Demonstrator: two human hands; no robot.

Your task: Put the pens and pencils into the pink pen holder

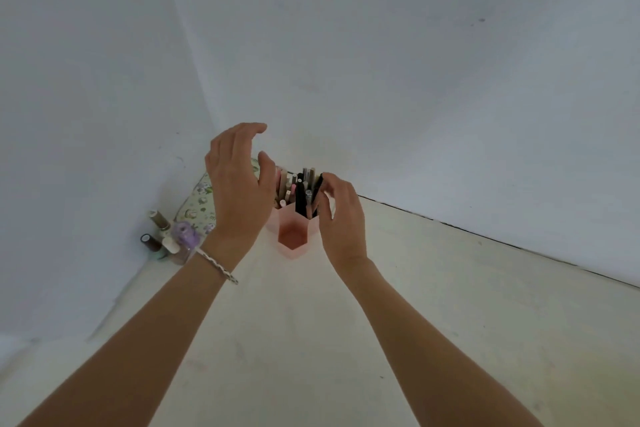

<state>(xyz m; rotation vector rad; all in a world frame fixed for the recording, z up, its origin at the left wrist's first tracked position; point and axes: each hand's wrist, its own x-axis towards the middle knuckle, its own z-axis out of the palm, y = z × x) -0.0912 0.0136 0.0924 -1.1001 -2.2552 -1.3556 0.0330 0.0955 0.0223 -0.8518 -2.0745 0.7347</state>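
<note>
The pink pen holder [292,246] stands on the pale table near the wall corner, with hexagonal compartments. Its front compartment shows nothing inside. The rear compartments hold several pens and pencils [300,192] standing upright, black, grey and beige. My left hand [239,184] hovers just left of the holder, fingers spread and curved, holding nothing. My right hand [341,215] is at the holder's right side, fingertips pinched on a black pen [318,189] that stands among the others. Part of the holder is hidden behind both hands.
Several small nail-polish bottles [162,236] and a purple-capped bottle [185,236] stand at the left by the wall. A floral pouch [197,201] lies behind them. White walls meet in a corner just behind the holder. The pale table [450,322] extends to the right.
</note>
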